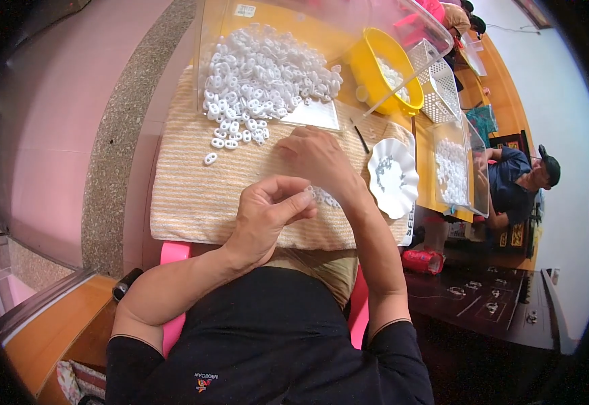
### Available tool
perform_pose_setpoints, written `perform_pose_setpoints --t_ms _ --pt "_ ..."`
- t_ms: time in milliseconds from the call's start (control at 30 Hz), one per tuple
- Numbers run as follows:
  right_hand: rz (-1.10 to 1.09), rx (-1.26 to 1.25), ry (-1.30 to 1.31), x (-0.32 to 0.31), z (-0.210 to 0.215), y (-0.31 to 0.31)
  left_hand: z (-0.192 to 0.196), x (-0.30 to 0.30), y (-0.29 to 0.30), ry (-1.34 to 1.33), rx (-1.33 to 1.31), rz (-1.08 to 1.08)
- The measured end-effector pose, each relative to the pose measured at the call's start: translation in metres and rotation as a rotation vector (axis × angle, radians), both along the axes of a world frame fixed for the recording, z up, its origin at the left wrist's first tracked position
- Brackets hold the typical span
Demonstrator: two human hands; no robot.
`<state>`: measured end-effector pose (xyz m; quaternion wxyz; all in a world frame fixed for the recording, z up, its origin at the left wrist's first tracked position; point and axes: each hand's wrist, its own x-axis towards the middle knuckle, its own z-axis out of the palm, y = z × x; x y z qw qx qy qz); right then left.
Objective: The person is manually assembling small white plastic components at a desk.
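My left hand point(267, 214) is closed above the striped towel point(180, 196), with thumb and forefinger pinched at what looks like a small white plastic piece point(309, 190). Just beyond it, my right hand point(316, 159) reaches leftward, back of the hand up; its fingertips are hidden and a little smeared. Beneath the right wrist, several white pieces point(325, 197) lie on the towel. A large heap of white oval two-hole plastic pieces point(261, 74) spills toward my hands, with one loose piece point(210, 158) at its near left.
A clear plastic bin point(203, 40) surrounds the heap's far side. To the right are a wavy-rimmed white dish point(409, 182) with small grey parts, a thin black stick point(361, 140), a yellow basin point(362, 61) and a white perforated basket point(438, 88). Another person point(514, 175) sits beside a clear bin point(451, 169).
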<state>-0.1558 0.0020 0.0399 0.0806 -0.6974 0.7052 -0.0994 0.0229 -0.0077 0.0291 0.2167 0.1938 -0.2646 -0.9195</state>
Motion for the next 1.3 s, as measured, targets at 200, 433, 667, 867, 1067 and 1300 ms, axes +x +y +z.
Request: perform_pose_setpoints --t_ms 200,433,667,867,1067,1300 --pt "-0.024 -0.002 -0.022 0.004 0.003 0.003 0.001 0.0 0.0 0.001 0.013 0.004" --pt "-0.25 0.032 -0.396 -0.003 0.01 0.03 -0.001 -0.001 -0.002 -0.004 0.02 0.026" --pt "-0.377 -0.064 -0.911 -0.002 0.006 0.072 -0.003 -0.004 0.001 -0.034 0.012 0.049" --pt "-0.363 -0.122 -1.131 -0.004 -0.006 0.094 -0.007 -0.007 0.004 -0.071 -0.004 0.018" --pt "-0.372 -0.13 -1.171 0.0 -0.01 0.102 -0.008 -0.008 0.005 -0.074 -0.007 -0.019" --pt "-0.404 -0.155 -1.213 0.001 -0.018 0.107 -0.012 -0.008 0.005 -0.078 0.001 -0.031"
